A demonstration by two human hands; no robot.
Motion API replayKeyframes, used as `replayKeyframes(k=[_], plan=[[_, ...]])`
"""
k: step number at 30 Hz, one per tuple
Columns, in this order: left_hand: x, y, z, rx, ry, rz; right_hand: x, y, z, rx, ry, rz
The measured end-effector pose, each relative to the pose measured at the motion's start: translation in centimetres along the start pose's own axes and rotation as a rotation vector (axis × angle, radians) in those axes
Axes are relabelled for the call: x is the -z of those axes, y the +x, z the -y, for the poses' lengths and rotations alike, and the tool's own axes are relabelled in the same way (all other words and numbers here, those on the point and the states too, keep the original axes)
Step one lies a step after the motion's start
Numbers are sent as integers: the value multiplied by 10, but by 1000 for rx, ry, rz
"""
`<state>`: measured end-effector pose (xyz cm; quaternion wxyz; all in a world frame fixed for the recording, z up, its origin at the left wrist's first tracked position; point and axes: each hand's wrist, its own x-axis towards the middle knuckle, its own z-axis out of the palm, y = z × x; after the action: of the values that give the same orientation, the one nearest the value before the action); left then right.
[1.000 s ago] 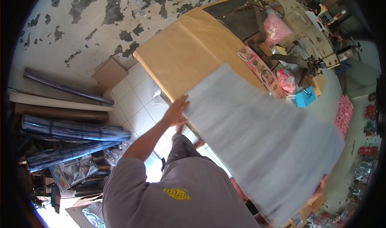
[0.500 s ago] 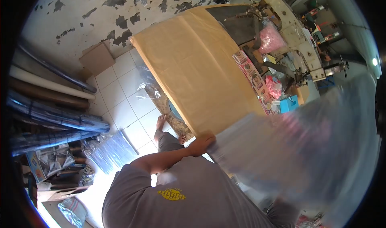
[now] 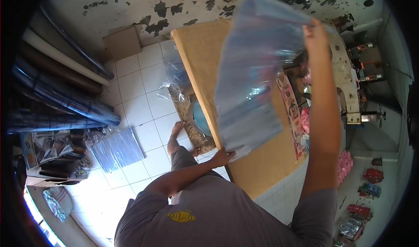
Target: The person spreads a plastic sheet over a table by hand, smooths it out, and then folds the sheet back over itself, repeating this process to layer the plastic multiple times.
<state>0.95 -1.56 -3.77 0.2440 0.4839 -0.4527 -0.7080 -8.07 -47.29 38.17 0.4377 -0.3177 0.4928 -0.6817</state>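
Note:
A bluish see-through plastic sheet (image 3: pixel 248 85) spreads above the brown-covered table (image 3: pixel 198 51), blurred at its upper part. My left hand (image 3: pixel 224 157) grips its lower left corner at the table's near edge. High on the right, my right hand (image 3: pixel 315 31) is closed on the sheet's upper right corner, with the arm stretched out. Between the hands the sheet hangs curved, and its lower part lies over the brown surface.
A machine with a pale metal frame (image 3: pixel 342 72) stands beyond the table's right side. A printed strip (image 3: pixel 291 112) lies along that edge. Long rolls (image 3: pixel 65 98) lean at the left. A plastic-wrapped stack (image 3: pixel 115 149) lies on the tiled floor (image 3: pixel 144 116).
My right hand has come up into view and swung the sheet from the lower right to over the table. My left hand still holds its corner near the edge. The view has shifted.

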Motion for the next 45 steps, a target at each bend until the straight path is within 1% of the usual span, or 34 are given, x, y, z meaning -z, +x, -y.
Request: replayKeyframes(k=[1,2,3,4,5,6,7,9,10,13,14,16,17,18,19,21,23,25,27,28,29,30,31,32,33,34,37,38,40,41,42,43,44,45], plan=[[-2,0,2,-47,-60,-24,-6,7,-31,-50,-2,-13],[-5,-1,4,-94,-120,-48,-6,23,-60,-107,27,31],[-9,4,10,-29,-80,-89,-18,20,-83,-151,8,-51],[-9,6,12,18,-65,-29,-27,23,-101,-189,16,-51],[-9,8,15,46,-59,0,-33,26,-117,-179,-2,-58],[-6,7,10,74,-52,29,-45,25,-125,-175,20,-16],[-2,5,7,42,-48,37,-55,24,-133,-173,42,21],[2,2,2,-25,-38,54,-81,25,-140,-173,2,4],[1,5,4,55,-11,74,-93,26,-141,-172,-18,-7],[3,6,1,53,3,73,-121,34,-146,-142,-27,43],[5,5,1,10,-28,101,-130,37,-151,-152,-35,59],[14,0,-19,122,-8,147,-141,51,-171,-176,-52,89],[20,-2,-28,180,3,171,-140,52,-185,-203,-46,182],[6,4,-4,107,5,102,-138,52,-202,-226,-39,273],[-1,7,7,85,9,71,-133,50,-218,-251,-33,363],[-9,9,17,42,14,8,-114,32,-243,-309,-242,601],[-4,8,15,114,21,153,-84,6,-259,-488,-260,663],[8,13,1,182,52,250,-40,-46,-253,-354,-427,776],[18,9,-19,256,110,310,27,-95,-247,-149,-660,822],[14,9,-15,279,128,263,67,-119,-246,-42,-729,791],[8,10,-6,301,150,218,112,-144,-246,33,-821,684],[3,11,-1,319,175,176,154,-176,-240,97,-962,494],[2,9,-3,225,147,119,213,-198,-258,369,-1069,312],[2,5,-6,131,119,66,264,-224,-257,560,-1316,127],[3,2,-8,36,93,17,319,-254,-259,579,-1484,-88],[7,3,-11,84,74,117,360,-281,-263,582,-1645,-315],[4,3,-8,133,132,122,416,-342,-265,-261,-824,-482],[9,11,-8,329,422,233,426,-360,-266,-339,-690,-467],[9,6,-9,165,405,167,420,-360,-259,-458,-410,-426],[7,13,16,119,414,152,431,-358,-264,-552,-256,-361],[7,6,2,120,345,184,445,-358,-271,-635,-97,-291],[8,2,-17,120,275,214,446,-358,-268,-679,-35,-298],[12,19,6,402,445,290,439,-358,-264,-720,28,-298],[11,13,0,364,322,298,430,-359,-255,-703,-46,-312]])
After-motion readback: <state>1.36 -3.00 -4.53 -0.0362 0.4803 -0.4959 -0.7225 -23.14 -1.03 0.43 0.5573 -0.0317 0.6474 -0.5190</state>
